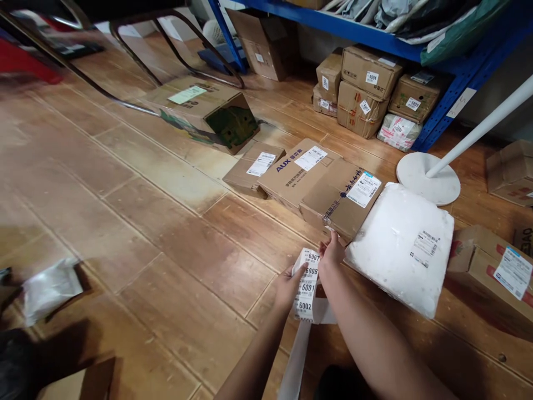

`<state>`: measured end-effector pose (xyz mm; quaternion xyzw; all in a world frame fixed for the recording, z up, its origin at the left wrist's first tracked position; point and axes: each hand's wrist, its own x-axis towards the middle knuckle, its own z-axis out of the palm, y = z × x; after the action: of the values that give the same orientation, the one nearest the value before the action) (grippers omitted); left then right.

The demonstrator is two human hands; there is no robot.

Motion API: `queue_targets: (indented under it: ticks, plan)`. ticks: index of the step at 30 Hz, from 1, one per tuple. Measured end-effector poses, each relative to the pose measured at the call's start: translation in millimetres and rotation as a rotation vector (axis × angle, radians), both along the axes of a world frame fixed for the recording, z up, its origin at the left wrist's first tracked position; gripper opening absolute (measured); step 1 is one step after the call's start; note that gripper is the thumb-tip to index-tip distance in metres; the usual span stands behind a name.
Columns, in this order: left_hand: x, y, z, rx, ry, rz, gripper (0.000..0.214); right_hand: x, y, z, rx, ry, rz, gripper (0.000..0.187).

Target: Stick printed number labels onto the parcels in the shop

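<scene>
My left hand [288, 284] grips a strip of white numbered labels [307, 288], printed 6007, 6008, 6001 and 6002; its tail hangs down toward the floor. Just right of it, my right hand [332, 251] pinches a small white sticker [328, 228] at its fingertips, close to the front edge of a brown carton [328, 201] with dark blue print. Whether the sticker touches that carton I cannot tell. Left of this carton lies a flat AUX box [287, 180], then a smaller brown box [245, 172]. A white wrapped parcel [395, 244] lies to the right.
A white pole base [428, 178] stands behind the white parcel. Labelled cartons [366, 103] are stacked under a blue shelf [333, 25]. A large carton [208, 111] lies by a metal-framed chair [125, 103]. Another carton [478, 266] sits at right, a white bag [52, 290] at left.
</scene>
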<state>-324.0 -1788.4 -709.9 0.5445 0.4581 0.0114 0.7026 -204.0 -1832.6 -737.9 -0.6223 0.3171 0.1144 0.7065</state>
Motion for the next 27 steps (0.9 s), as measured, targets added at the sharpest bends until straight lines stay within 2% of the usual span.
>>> queue_targets:
  ticks: [3,5,7,9,10,11,13,15,17,19,20,23,25,27]
  plan:
    - [4.2,-3.1,5.6,0.037,-0.037,0.051,0.052,0.6,-17.3,21.3,-0.005,-0.104,0.237,0.026]
    - [7.2,-5.1,12.3,0.068,-0.075,0.076,0.054,-1.1,-33.3,36.9,-0.050,-0.108,0.406,0.032]
    - [10.2,-9.5,23.2,0.092,-0.116,0.078,0.055,-4.9,-51.6,53.1,-0.008,-0.095,0.587,0.041]
    - [13.1,-18.2,38.9,0.115,-0.157,0.062,0.053,-7.7,-72.5,72.1,0.116,-0.195,0.811,0.046]
    - [14.7,-24.4,48.6,0.144,-0.183,0.057,0.050,-7.7,-83.7,83.4,0.155,-0.275,0.908,0.043]
    - [16.5,-31.8,59.4,0.195,-0.211,0.058,0.046,-6.4,-95.0,95.9,0.156,-0.356,0.970,0.036]
    - [19.8,-48.6,83.8,0.320,-0.262,0.068,0.042,-1.1,-116.7,123.8,0.073,-0.466,1.007,0.023]
    - [21.3,-64.3,112.0,0.357,-0.264,0.042,0.038,4.3,-133.7,153.5,0.013,-0.465,1.010,0.019]
    - [18.4,-73.4,144.6,0.266,-0.196,-0.033,0.040,4.9,-142.7,182.8,0.040,-0.373,1.021,0.023]
    - [8.1,-71.6,182.4,0.211,-0.098,-0.109,0.046,-3.0,-141.7,212.4,0.099,-0.249,1.014,0.029]
    - [-0.8,-66.5,203.1,0.241,-0.053,-0.137,0.047,-10.5,-137.5,227.9,0.122,-0.200,1.006,0.032]
    - [-44.9,-39.9,269.4,0.444,0.054,-0.214,0.045,-47.8,-112.8,279.7,0.146,-0.127,1.000,0.037]
    - [-87.8,-18.6,312.9,0.529,0.133,-0.293,0.041,-83.5,-90.1,318.3,0.148,-0.079,0.998,0.040]
    - [-135.3,3.1,352.8,0.657,0.251,-0.278,0.042,-124.0,-66.1,356.7,0.172,0.033,0.993,0.045]
